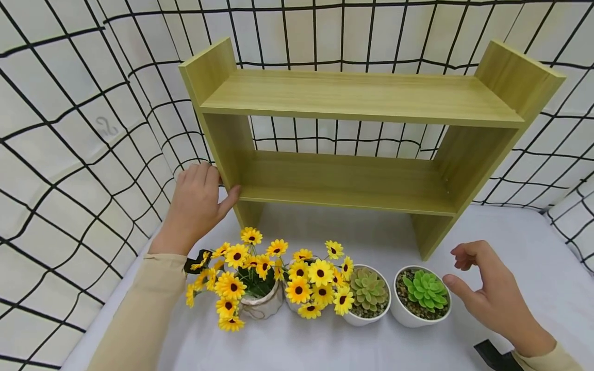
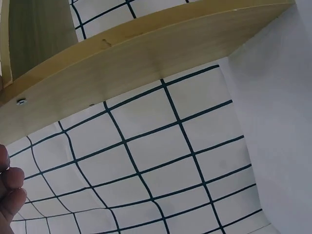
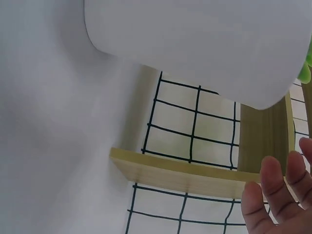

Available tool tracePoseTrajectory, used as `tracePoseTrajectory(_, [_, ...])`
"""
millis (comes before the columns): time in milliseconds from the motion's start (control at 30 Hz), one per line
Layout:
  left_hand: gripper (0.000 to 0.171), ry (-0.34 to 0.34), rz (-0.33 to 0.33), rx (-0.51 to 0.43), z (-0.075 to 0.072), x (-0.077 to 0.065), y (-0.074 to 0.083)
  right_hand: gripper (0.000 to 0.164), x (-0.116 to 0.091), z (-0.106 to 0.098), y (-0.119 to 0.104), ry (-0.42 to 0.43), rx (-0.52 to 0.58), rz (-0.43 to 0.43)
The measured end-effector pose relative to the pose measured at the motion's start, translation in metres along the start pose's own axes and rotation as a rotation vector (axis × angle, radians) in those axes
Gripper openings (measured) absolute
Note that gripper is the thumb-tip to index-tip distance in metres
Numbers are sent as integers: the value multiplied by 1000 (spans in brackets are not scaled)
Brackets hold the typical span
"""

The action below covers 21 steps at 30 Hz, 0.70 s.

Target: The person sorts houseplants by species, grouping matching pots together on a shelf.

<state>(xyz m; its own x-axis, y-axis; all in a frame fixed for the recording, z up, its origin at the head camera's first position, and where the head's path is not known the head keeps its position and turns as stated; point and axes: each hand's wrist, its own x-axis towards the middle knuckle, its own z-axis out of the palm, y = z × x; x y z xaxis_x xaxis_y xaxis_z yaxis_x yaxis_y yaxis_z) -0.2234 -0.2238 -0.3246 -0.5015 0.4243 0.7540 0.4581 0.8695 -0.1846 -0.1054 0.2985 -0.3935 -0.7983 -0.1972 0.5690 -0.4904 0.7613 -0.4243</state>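
Observation:
A two-tier wooden shelf (image 1: 352,95) stands on the white cloth. My left hand (image 1: 197,198) grips its left side panel, the thumb across the front edge at the lower board and the fingers on the outer side. In the left wrist view, curled fingertips (image 2: 12,183) show beside that panel. My right hand (image 1: 492,293) holds nothing, its fingers loosely bent and its thumb close to the right rim of a white pot (image 1: 413,318) with a bright green succulent (image 1: 426,290). The right wrist view has the white pot (image 3: 195,44) large above the spread fingers (image 3: 273,185).
Left of that pot stands a second white pot with a paler succulent (image 1: 368,289). Two pots of yellow flowers (image 1: 230,286) (image 1: 320,273) are farther left, before the shelf. Black wire grid panels (image 1: 83,165) over white sheeting surround the back and sides.

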Motion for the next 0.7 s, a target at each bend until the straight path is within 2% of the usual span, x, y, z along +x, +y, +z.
tracePoseTrajectory(100, [38,-2,-5,-29,-1,-1,1,57,-3,2,1,-27,48,-20])
tracePoseTrajectory(300, [34,-8,-69,-73,-3,-7,8,65,-4,6,5,-60,137,-78])
tracePoseTrajectory(700, [34,25,-72,-36,-1,-8,13,77,-8,8,10,-129,198,-48])
